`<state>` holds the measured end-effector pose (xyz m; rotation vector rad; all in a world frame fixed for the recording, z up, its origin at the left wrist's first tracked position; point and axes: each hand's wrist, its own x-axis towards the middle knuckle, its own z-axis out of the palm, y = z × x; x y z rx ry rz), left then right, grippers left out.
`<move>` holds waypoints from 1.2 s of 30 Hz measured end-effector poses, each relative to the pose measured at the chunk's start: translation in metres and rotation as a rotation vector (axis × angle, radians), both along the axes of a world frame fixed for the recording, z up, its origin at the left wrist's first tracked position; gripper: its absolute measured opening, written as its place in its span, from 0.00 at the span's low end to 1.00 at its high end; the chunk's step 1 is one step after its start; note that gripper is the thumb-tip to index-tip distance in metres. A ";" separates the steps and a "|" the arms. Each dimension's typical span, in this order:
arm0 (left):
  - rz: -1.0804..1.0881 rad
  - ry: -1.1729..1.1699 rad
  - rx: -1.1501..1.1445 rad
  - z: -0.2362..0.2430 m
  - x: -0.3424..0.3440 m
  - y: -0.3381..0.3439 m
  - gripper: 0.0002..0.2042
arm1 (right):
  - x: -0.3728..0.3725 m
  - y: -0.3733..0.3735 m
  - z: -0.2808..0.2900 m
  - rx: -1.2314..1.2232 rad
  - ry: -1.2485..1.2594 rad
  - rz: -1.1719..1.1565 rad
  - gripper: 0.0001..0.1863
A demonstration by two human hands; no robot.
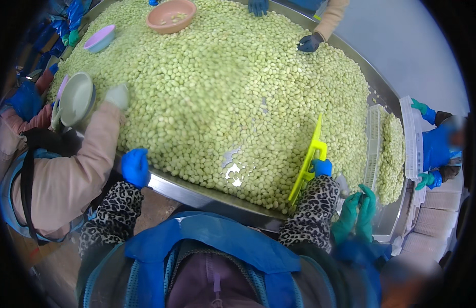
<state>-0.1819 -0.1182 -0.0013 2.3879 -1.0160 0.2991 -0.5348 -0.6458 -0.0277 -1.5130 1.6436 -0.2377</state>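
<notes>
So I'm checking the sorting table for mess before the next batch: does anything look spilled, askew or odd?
Nothing looks spilled. The one odd spot is a bare patch of steel table showing through the green beans beside the yellow scraper, which the right hand holds on edge. The left hand rests at the table rim.

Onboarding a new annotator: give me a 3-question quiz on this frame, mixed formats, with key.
1. True or false: the right hand holds a yellow-green plastic scoop standing on edge in the green beans.
2. Where is the left hand? A) inside the pink bowl B) at the near rim of the metal table C) on the white crate
3. Fill in: both hands wear ____ gloves.

Key: 1 true; 2 B; 3 blue
</notes>
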 end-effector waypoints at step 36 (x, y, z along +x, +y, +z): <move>-0.578 0.132 0.611 -0.049 0.011 -0.413 0.08 | 0.035 0.100 -0.030 0.245 -0.405 -0.237 0.18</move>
